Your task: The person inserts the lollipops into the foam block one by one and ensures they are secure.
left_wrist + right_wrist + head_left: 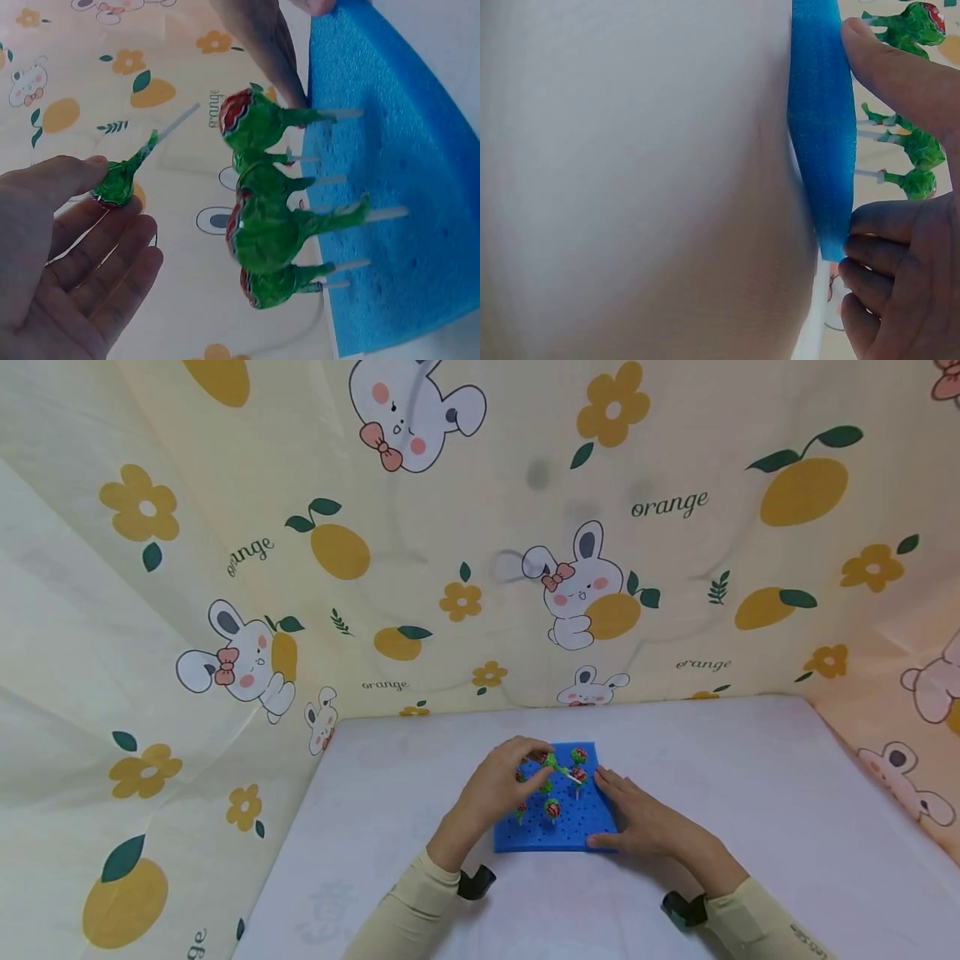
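Observation:
My left hand [495,787] is over the left part of a blue foam board [536,838] dotted with small holes. Between thumb and fingertips it pinches a lollipop [115,184] in a green and red wrapper, its white stick pointing away from the palm. Several like lollipops stand in the board on their sticks, one of them large in the left wrist view, the nearest lollipop [262,234]. My right hand [647,817] rests at the board's right side, fingers extended along that edge and thumb [889,64] at the near corner.
The board lies on a white-covered table [405,777]. Behind and beside it hangs a cream curtain [480,527] printed with rabbits, oranges and flowers. Each wrist carries a small black camera, such as the left camera [477,882].

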`<state>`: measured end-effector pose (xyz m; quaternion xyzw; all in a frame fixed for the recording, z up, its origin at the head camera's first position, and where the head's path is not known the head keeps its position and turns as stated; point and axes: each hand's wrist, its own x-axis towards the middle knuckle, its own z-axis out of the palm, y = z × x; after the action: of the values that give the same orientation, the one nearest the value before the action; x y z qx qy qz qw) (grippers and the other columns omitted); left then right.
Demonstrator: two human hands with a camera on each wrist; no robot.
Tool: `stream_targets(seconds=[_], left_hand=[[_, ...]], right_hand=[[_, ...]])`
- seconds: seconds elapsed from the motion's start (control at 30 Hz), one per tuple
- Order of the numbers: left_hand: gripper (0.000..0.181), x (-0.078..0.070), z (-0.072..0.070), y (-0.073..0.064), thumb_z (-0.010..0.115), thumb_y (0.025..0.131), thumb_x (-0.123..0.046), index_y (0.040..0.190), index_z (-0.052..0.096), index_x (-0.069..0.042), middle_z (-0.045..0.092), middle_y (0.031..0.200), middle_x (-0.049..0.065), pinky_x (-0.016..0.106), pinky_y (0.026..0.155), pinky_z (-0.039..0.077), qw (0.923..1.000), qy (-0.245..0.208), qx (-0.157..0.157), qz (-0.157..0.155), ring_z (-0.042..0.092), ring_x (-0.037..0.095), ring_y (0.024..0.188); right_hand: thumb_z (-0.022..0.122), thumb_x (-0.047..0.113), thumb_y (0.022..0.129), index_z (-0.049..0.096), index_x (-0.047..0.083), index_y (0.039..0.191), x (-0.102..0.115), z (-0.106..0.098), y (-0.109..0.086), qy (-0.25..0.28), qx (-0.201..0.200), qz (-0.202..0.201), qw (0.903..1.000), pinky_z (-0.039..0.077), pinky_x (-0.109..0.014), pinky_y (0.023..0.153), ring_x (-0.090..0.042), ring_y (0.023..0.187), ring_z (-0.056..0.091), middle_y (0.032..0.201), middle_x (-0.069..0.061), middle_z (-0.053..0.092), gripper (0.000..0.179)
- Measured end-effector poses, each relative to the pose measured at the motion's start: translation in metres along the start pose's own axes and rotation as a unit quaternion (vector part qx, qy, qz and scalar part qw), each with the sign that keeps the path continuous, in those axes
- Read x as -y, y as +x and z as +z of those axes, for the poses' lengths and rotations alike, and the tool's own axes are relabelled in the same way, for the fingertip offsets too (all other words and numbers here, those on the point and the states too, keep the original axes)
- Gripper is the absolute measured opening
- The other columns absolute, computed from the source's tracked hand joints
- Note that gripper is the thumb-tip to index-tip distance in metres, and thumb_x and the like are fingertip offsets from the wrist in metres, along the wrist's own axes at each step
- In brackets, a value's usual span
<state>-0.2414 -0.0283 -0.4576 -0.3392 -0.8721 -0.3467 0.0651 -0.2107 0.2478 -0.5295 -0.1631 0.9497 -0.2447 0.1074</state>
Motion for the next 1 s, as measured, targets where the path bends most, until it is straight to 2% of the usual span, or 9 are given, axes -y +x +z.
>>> stream_targets(seconds=[0.2,0.27,0.43,0.57,0.73,0.9,1.0], left_hand=[[0.031,-0.007,0.008,0.0,0.072,0.106,-0.026,0.136,0.07,-0.017,0.071,0.125,-0.005,0.028,0.103,0.058,0.9991,0.029,0.026,-0.017,0.069,0.014,0.117],[0.031,-0.009,0.01,0.001,0.072,0.106,-0.027,0.136,0.07,-0.017,0.072,0.126,-0.005,0.03,0.11,0.055,0.9983,0.042,0.034,-0.02,0.068,0.014,0.12],[0.033,-0.015,0.012,0.001,0.072,0.106,-0.03,0.137,0.071,-0.017,0.072,0.133,-0.003,0.034,0.116,0.051,0.9964,0.067,0.047,-0.021,0.065,0.013,0.129],[0.033,-0.017,0.016,0.0,0.072,0.106,-0.031,0.136,0.071,-0.018,0.071,0.135,-0.004,0.032,0.114,0.052,0.9956,0.074,0.055,-0.017,0.064,0.012,0.13],[0.032,-0.019,0.019,-0.001,0.075,0.104,-0.029,0.133,0.071,-0.018,0.073,0.125,-0.005,0.031,0.11,0.055,0.9955,0.076,0.056,-0.012,0.068,0.012,0.12],[0.033,-0.022,0.022,-0.001,0.075,0.104,-0.033,0.134,0.072,-0.018,0.074,0.129,-0.002,0.041,0.119,0.049,0.9923,0.099,0.07,-0.024,0.06,0.022,0.14],[0.034,-0.023,0.026,0.0,0.074,0.105,-0.035,0.135,0.072,-0.02,0.073,0.132,-0.004,0.039,0.118,0.049,0.9893,0.119,0.081,-0.027,0.059,0.018,0.141]], right_hand=[[0.083,0.067,0.084,0.03,0.001,0.168,0.0,0.0,0.0,-0.003,-0.002,-0.002,1.0,0.03,-0.076,0.121,-0.061,0.156,0.021,0.175,-0.024,0.023,0.119],[0.083,0.067,0.084,0.031,0.001,0.168,0.0,0.0,0.0,-0.003,-0.003,-0.003,1.0,0.03,-0.076,0.121,-0.061,0.156,0.021,0.175,-0.024,0.024,0.119],[0.084,0.065,0.084,0.031,0.0,0.168,0.0,0.0,0.0,-0.002,-0.004,-0.004,1.0,0.03,-0.075,0.121,-0.06,0.156,0.021,0.175,-0.025,0.024,0.118],[0.084,0.065,0.084,0.031,0.001,0.168,-0.001,0.0,0.0,-0.002,-0.003,-0.003,1.0,0.03,-0.076,0.121,-0.06,0.156,0.021,0.175,-0.025,0.024,0.118],[0.084,0.065,0.084,0.031,0.001,0.168,-0.001,0.001,0.0,-0.001,-0.003,-0.003,1.0,0.03,-0.076,0.12,-0.06,0.156,0.021,0.175,-0.024,0.024,0.118],[0.085,0.065,0.084,0.032,0.0,0.167,-0.001,0.001,0.0,-0.003,-0.006,-0.005,1.0,0.03,-0.075,0.121,-0.061,0.156,0.022,0.175,-0.024,0.025,0.118],[0.085,0.065,0.084,0.032,0.0,0.167,-0.001,0.002,0.0,-0.003,-0.008,-0.008,0.9999,0.03,-0.075,0.121,-0.061,0.155,0.022,0.175,-0.024,0.025,0.118]])
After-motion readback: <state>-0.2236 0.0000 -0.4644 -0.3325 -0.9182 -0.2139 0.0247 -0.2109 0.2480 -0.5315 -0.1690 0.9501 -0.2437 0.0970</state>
